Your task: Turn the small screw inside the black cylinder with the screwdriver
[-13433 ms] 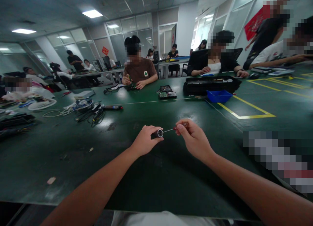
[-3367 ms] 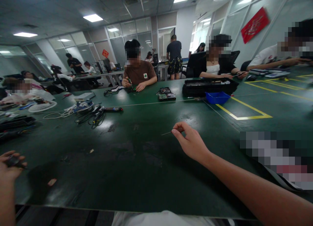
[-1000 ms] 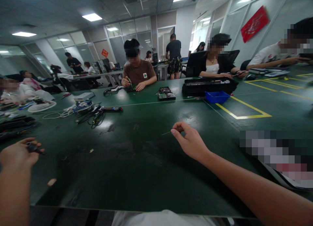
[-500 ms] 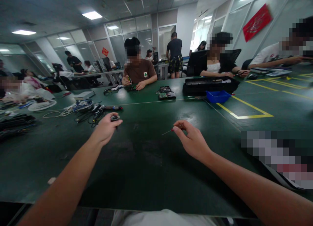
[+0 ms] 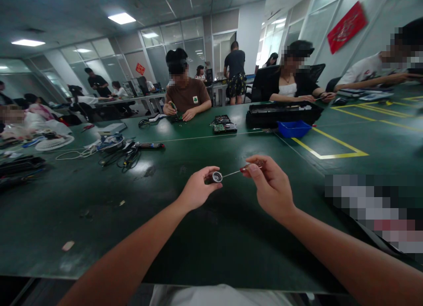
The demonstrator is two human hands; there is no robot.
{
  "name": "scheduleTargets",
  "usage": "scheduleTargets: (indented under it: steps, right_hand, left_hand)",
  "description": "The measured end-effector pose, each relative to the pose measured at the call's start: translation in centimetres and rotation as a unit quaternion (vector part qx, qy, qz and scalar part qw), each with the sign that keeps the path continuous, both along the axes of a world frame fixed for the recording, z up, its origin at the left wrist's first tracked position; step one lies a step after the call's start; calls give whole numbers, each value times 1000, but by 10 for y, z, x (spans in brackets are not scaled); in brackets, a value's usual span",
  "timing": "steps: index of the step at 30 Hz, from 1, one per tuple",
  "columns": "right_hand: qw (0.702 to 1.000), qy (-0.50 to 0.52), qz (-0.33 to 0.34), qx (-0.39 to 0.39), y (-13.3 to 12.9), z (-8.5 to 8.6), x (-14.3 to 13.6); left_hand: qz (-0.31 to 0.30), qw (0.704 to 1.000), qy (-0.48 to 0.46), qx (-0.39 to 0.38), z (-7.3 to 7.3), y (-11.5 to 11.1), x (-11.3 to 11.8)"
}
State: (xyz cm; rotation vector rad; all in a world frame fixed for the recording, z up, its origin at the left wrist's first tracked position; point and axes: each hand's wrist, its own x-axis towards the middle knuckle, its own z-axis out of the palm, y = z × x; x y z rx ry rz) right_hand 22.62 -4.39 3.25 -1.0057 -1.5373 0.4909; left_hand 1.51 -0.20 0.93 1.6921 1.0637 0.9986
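My left hand (image 5: 198, 189) is closed around a small dark cylindrical part (image 5: 216, 177), gripped between thumb and fingers. Its round end, with a pale rim and a recessed inside, faces right. In my right hand (image 5: 272, 187) is a screwdriver (image 5: 243, 169) with a reddish see-through handle and a thin metal shaft. The shaft points left, and its tip is at the open end of the cylindrical part; whether it touches inside I cannot tell. Both hands are held above the green table (image 5: 205, 244).
Cables (image 5: 127, 155) and a dark pen-shaped tool (image 5: 150, 146) lie to the left. Farther back are a circuit-board assembly (image 5: 224, 124), a blue tray (image 5: 294, 128) and a long black casing (image 5: 284, 114). Co-workers sit across the table, one in a brown shirt (image 5: 188, 96).
My left hand has moved right with the cylindrical part, turning its round end toward the screwdriver. My right hand has shifted slightly right, and the screwdriver tip now meets the part's end.
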Motion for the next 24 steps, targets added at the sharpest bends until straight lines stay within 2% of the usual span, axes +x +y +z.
scheduleTargets:
  steps: [5,10,19,24]
  right_hand:
    - [997,-71,29,-13,2,-1,-1]
    - [995,-84,38,-29,3,-2,-3]
    - [982,-183,-38,4,3,6,-2]
    - [978,-207,25,-13,1,12,-1]
  left_hand:
    - [4,997,53,52,-7,-2,-12]
    - [14,993,83,77,-10,-3,-15]
    - [-1,973,164,165,-2,-13,-13]
    - [-1,968,183,171,-3,-11,-15]
